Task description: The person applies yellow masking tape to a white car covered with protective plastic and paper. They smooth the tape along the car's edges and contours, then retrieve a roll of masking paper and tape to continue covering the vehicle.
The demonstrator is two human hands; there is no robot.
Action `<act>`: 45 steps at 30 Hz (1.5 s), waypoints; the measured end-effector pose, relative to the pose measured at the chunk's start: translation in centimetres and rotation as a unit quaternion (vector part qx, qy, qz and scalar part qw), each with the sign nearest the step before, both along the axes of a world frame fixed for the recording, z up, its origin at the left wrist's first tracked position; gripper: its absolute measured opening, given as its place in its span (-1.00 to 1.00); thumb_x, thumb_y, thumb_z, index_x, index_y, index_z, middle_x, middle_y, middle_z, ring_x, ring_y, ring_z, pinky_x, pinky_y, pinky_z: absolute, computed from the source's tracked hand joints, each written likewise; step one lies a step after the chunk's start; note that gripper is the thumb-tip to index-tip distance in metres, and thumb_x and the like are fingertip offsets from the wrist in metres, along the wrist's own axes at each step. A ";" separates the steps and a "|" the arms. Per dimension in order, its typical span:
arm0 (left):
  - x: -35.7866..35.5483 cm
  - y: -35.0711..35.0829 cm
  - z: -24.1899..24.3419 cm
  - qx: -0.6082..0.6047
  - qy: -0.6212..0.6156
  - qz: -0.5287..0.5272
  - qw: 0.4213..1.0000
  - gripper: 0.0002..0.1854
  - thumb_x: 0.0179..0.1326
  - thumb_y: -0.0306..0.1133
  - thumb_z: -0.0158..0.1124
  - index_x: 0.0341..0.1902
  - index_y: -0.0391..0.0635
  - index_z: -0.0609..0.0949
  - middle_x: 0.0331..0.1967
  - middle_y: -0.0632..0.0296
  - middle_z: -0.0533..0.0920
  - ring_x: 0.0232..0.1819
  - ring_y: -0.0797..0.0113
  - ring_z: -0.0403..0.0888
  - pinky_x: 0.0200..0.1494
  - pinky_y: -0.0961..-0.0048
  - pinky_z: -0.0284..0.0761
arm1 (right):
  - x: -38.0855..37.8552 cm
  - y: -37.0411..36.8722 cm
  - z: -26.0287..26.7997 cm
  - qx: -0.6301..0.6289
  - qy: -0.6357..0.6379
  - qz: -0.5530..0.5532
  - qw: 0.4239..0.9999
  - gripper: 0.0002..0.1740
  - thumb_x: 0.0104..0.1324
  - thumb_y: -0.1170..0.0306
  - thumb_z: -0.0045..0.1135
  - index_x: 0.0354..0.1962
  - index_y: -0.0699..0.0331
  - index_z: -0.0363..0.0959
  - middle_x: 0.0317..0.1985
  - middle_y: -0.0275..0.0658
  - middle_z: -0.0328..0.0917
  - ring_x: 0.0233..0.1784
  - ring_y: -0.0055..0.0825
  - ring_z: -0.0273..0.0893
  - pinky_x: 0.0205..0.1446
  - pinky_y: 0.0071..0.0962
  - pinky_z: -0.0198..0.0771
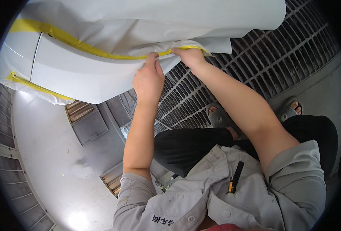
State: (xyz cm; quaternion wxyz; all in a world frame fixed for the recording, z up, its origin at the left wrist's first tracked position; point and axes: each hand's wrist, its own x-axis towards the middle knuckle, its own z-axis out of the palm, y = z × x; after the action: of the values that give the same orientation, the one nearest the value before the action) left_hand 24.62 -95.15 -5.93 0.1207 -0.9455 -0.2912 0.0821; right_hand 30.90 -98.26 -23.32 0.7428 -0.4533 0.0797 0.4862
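A white car body panel point(81, 69) with a curved edge spans the upper left. Yellow masking tape point(101, 54) follows that curve and borders a large sheet of white masking paper point(107, 31). My left hand point(149, 79) has its fingertips on the tape near the panel's narrowing end, thumb apart; whether it pinches anything cannot be told. Just to the right, my right hand point(192, 59) holds the taped edge, thumb on the tape and the other fingers mostly hidden below. A loose tape end point(207, 53) sticks out past this hand.
Below the work lies a dark metal floor grating point(245, 60). More tape point(40, 89) with clear film borders the panel's lower left edge. Wooden-slatted frames point(79, 110) are set along the pale floor point(55, 161). An orange-and-black cutter point(232, 182) sits in my shirt pocket.
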 end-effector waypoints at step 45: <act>0.2 -0.3 -5.2 -0.041 0.052 0.090 0.994 -0.59 0.41 -0.24 0.21 0.31 0.15 0.55 -0.33 -0.16 0.76 -0.24 -0.30 0.75 -0.15 -0.16 0.66 | 3.4 6.3 -14.3 -0.193 -0.202 -0.023 0.960 -0.65 0.43 0.23 0.25 0.02 0.31 0.54 -0.26 -0.25 0.66 -0.45 -0.41 0.56 -0.52 -0.34 0.39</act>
State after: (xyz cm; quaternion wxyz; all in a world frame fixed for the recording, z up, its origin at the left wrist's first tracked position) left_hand 24.78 -95.48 -11.18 0.0889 -0.9140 -0.3646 0.1539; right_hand 34.28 -91.98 -37.60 0.6528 -0.6751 0.0306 0.3423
